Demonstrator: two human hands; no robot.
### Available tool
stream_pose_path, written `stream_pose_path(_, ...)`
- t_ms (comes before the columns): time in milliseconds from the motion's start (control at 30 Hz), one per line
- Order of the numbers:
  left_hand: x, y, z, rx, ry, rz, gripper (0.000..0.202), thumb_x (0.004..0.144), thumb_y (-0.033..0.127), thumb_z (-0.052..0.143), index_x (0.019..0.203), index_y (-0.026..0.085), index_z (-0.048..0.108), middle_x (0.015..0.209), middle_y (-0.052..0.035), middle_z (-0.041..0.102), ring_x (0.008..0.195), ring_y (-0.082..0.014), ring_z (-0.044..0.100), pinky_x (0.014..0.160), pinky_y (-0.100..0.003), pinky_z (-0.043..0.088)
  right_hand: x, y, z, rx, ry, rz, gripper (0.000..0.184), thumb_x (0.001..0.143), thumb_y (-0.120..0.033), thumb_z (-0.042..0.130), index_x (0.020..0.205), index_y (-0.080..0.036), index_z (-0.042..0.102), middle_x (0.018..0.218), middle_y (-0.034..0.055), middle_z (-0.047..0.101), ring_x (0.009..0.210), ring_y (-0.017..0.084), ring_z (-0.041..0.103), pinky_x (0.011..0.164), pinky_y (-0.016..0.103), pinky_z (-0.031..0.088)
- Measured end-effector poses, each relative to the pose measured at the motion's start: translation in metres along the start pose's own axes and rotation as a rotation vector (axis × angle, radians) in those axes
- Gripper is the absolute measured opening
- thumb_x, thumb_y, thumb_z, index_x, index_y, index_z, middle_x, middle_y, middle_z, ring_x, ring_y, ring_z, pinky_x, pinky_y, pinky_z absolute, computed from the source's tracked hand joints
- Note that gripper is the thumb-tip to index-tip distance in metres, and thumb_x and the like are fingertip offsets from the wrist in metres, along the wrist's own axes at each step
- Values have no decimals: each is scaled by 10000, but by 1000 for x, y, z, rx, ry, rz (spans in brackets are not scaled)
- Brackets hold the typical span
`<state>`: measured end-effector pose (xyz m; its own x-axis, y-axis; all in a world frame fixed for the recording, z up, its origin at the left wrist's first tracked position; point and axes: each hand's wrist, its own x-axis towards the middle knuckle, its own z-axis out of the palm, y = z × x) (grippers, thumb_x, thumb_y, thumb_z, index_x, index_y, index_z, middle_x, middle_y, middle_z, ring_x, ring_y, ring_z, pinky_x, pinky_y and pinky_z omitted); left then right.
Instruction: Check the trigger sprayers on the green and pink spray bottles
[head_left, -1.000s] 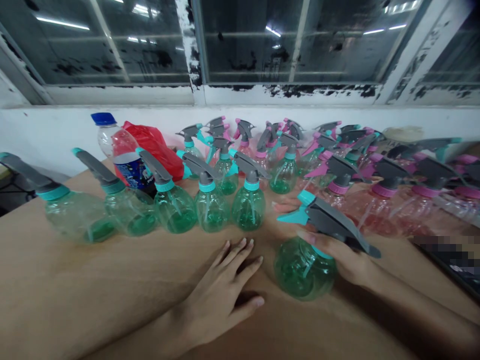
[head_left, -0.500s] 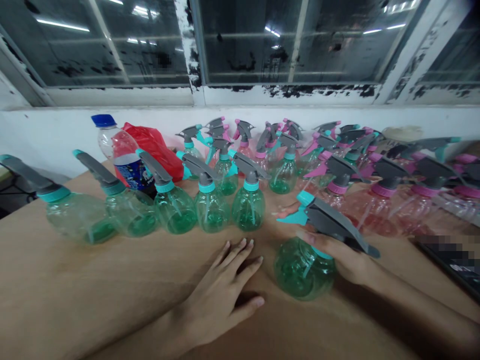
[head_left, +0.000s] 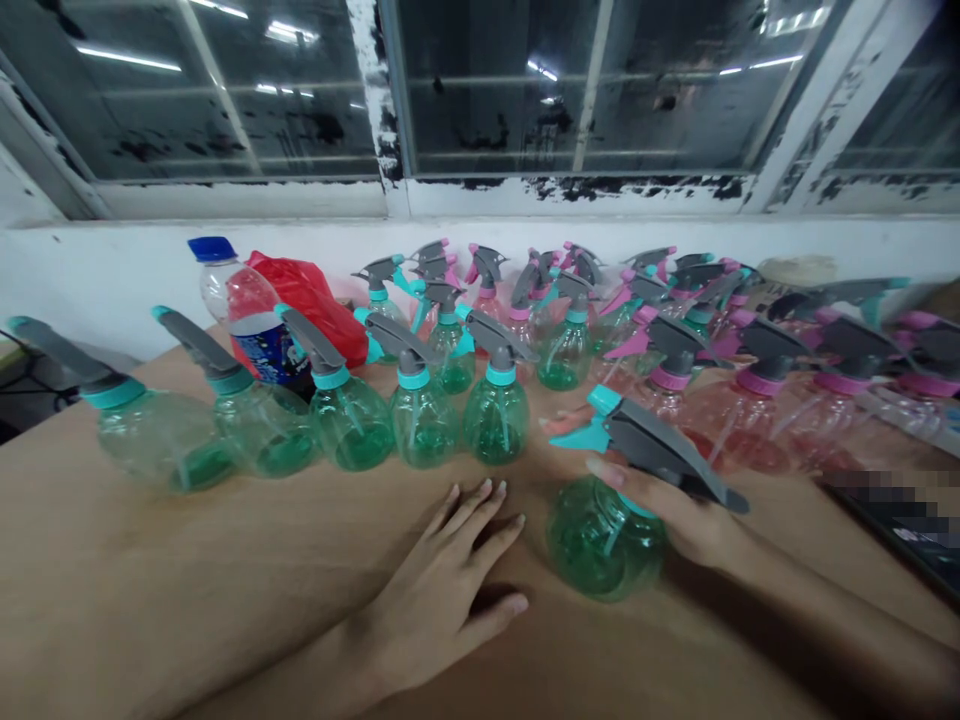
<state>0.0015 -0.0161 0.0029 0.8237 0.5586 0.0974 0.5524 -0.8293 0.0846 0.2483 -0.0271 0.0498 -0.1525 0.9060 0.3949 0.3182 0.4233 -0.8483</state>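
A green see-through spray bottle with a grey and turquoise trigger head is in my right hand. My thumb and fingers wrap round its neck, just under the head. The bottle leans a little, and I cannot tell whether its base touches the wood. Flat on the table lies my left hand, fingers apart and holding nothing. Just beyond its fingertips is a green spray bottle, at the right end of a front row of several like it.
Pink spray bottles stand at the right, with more pink and green ones behind. At the back left are a blue-capped plastic bottle and a red bag. A dark flat object lies at the right edge. Windows line the wall behind.
Almost nothing differs. The view has shifted very slightly; my right hand still grips the spray bottle and my left hand stays flat on the table.
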Motion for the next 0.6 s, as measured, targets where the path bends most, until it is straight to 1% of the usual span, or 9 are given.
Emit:
stream_pose_path(133, 0, -1, 1, -4, 26, 7, 542, 959, 523, 408, 1399, 208, 387, 1515, -79, 227, 1377, -272, 213, 1101, -479, 224, 2, -7, 2, 5, 33, -20, 266, 826, -325, 612, 1084, -291, 555, 1027, 21, 663, 950, 208, 629, 857, 366, 488)
stream_pose_path(200, 0, -1, 2, -1, 39, 12, 543, 958, 525, 409, 1395, 203, 393, 1509, -81, 247, 1373, -270, 229, 1100, -478, 227, 3, -9, 3, 13, 72, -25, 255, 806, -320, 635, 1041, -282, 542, 1059, 24, 661, 985, 207, 621, 851, 361, 484)
stream_pose_path(267, 0, -1, 1, 7, 47, 18, 544, 957, 529, 407, 1387, 196, 404, 1497, -80, 280, 1370, -265, 239, 1099, -477, 232, 2, -9, 4, 1, 120, -31, 222, 782, -340, 657, 965, -271, 552, 1045, 22, 663, 955, 206, 626, 817, 353, 489)
stream_pose_path(333, 0, -1, 1, 16, 52, 26, 543, 957, 531, 405, 1379, 190, 416, 1486, -83, 306, 1367, -264, 248, 1096, -479, 238, 2, -8, 6, -42, 153, -26, 240, 767, -382, 661, 961, -264, 583, 952, 13, 672, 816, 192, 637, 726, 339, 502)
stream_pose_path(400, 0, -1, 0, 20, 54, 28, 540, 956, 533, 403, 1371, 189, 427, 1481, -89, 316, 1364, -267, 257, 1091, -485, 246, 0, -7, 8, -133, 173, 7, 297, 763, -437, 649, 999, -259, 616, 757, -13, 649, 632, 171, 599, 597, 321, 493)
stream_pose_path(433, 0, -1, 0, 21, 55, 29, 540, 956, 533, 401, 1371, 188, 427, 1481, -93, 315, 1362, -269, 259, 1087, -488, 251, -2, -7, 9, -191, 169, 32, 318, 761, -461, 642, 1002, -255, 630, 665, -27, 616, 577, 169, 572, 561, 321, 485)
stream_pose_path(467, 0, -1, 0, 20, 54, 29, 541, 957, 533, 399, 1371, 187, 426, 1482, -97, 312, 1362, -271, 261, 1084, -490, 256, -4, -7, 9, -249, 165, 55, 324, 760, -481, 635, 985, -249, 643, 604, -35, 583, 562, 177, 564, 556, 330, 487)
stream_pose_path(533, 0, -1, 0, 15, 54, 31, 542, 957, 534, 397, 1373, 188, 425, 1483, -101, 309, 1361, -274, 261, 1081, -493, 261, -13, -6, 9, -336, 147, 94, 317, 756, -498, 629, 941, -242, 651, 601, -22, 593, 639, 218, 603, 626, 375, 510)
stream_pose_path(600, 0, -2, 1, 8, 63, 37, 538, 956, 526, 407, 1374, 187, 424, 1480, -103, 315, 1362, -275, 261, 1081, -496, 258, -24, -5, 7, -387, 134, 92, 343, 755, -495, 633, 986, -241, 631, 763, 18, 668, 817, 267, 639, 758, 437, 512)
